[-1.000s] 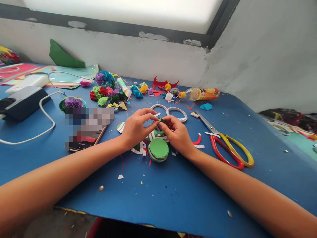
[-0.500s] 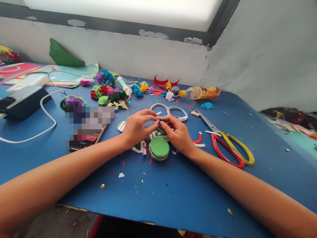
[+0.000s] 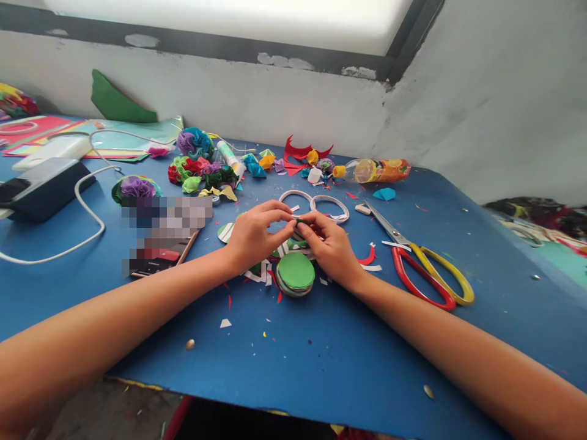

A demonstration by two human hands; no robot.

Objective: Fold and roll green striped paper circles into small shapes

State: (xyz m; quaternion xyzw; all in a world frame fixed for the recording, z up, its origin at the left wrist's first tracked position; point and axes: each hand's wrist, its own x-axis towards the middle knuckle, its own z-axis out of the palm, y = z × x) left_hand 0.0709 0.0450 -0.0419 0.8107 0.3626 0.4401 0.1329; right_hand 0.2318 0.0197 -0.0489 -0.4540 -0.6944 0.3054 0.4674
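My left hand [image 3: 260, 235] and my right hand [image 3: 331, 245] meet fingertip to fingertip above the middle of the table. Between their thumbs and fingers is a small dark green piece of paper [image 3: 299, 222], mostly hidden by the fingers. Both hands pinch it. Just below them stands a stack of round paper discs [image 3: 296, 273], bright green on top. Green paper with white stripes [image 3: 225, 233] and white paper strips [image 3: 263, 273] lie under and around my hands. Two white rings [image 3: 330, 209] rest behind the fingers.
Scissors [image 3: 406, 256] with one red and one yellow handle lie at right. A plastic bottle [image 3: 371, 171] lies on its side behind. Ruffled paper balls [image 3: 195, 144], a glue stick [image 3: 229, 157], a phone [image 3: 169, 238] and a white cable [image 3: 98, 223] occupy the left side of the blue table [image 3: 358, 360].
Almost nothing differs. The fingers have shifted very slightly on the small green paper, and the whole view has moved by a few pixels.
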